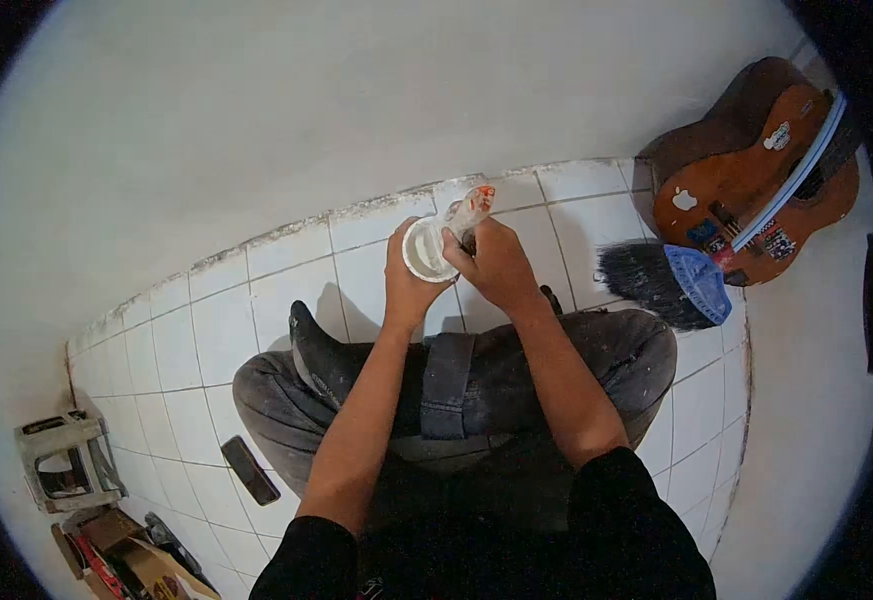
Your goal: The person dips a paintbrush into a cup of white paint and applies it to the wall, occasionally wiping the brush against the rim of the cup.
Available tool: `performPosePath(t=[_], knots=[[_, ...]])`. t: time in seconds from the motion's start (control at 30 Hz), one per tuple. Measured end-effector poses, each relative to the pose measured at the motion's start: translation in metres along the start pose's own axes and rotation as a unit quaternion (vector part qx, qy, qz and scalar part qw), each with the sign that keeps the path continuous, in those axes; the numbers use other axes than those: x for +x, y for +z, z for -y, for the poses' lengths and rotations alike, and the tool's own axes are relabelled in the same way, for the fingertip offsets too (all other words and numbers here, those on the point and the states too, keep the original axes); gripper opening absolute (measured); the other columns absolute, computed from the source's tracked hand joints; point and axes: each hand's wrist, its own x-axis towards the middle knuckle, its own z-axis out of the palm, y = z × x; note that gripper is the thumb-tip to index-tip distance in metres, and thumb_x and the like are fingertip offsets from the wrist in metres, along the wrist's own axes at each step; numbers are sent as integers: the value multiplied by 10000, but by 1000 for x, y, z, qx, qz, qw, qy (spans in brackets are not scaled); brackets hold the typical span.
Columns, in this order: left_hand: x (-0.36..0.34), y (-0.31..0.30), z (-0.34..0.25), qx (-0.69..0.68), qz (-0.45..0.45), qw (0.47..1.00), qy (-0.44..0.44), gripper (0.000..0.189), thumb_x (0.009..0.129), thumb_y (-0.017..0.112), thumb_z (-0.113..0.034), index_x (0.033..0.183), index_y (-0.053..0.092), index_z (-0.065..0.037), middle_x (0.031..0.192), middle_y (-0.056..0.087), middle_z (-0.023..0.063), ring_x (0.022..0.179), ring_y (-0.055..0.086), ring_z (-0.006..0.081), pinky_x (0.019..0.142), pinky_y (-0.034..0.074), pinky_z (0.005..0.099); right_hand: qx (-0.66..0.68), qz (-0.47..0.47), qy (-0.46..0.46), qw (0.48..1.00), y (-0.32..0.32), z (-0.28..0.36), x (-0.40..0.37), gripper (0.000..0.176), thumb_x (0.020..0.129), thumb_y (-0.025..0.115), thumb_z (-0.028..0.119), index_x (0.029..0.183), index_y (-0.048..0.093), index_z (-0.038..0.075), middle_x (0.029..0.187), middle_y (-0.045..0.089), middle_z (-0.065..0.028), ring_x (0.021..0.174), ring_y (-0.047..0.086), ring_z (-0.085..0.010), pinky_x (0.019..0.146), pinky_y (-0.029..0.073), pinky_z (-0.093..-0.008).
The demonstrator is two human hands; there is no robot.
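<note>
My left hand [404, 285] is wrapped round a small white round tub [416, 232], its open top facing up. The inside of the tub looks pale; what is in it I cannot make out. Fingers closed, my right hand [497, 264] grips a crumpled clear plastic packet [465, 214] with red-orange print at its upper end. The packet leans over the right rim of the tub, and its lower end is partly hidden by my thumb. Both hands are close together above my crossed legs.
I sit on a white tiled floor [212, 335] facing a wall [357, 110]. A guitar [702, 192] and a broom [695, 284] with black bristles stand at right. A phone [250, 470], a grey stool [62, 437] and a box of items [142, 565] are at left.
</note>
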Motion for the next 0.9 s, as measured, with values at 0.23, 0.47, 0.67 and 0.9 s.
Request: performPosePath(t=[0.23,0.47,0.67,0.9], knots=[[1,-1,-3,-8,-4,1000,14,910,585,925,-151,1350,448,-30,1260,559,139,1180,572,281,1001,475,384,-25,-19,-34,999,5,2,-1,340,890,664,255,968,567,-61,786,632,-236,750,647,-401,707,527,-464],[1,0,1,7,-13,1000,27,900,585,928,-147,1342,456,-30,1225,571,138,1172,573,294,994,475,383,-46,-19,-48,998,5,-1,0,337,887,663,272,955,576,-46,802,636,-230,753,648,-401,709,530,-460],[1,0,0,-16,-14,1000,15,905,589,929,-137,1349,448,-31,1244,569,129,1175,568,269,995,470,374,-11,-10,26,1000,1,-5,2,342,913,639,253,1041,583,-59,815,652,-203,742,659,-355,699,526,-422],[5,-2,-8,-67,-52,996,-19,899,623,927,-96,1346,398,-21,1236,572,128,1155,571,224,992,479,346,527,-231,260,775,0,-36,13,180,986,531,241,983,551,62,808,558,-29,658,499,-112,576,424,-266]])
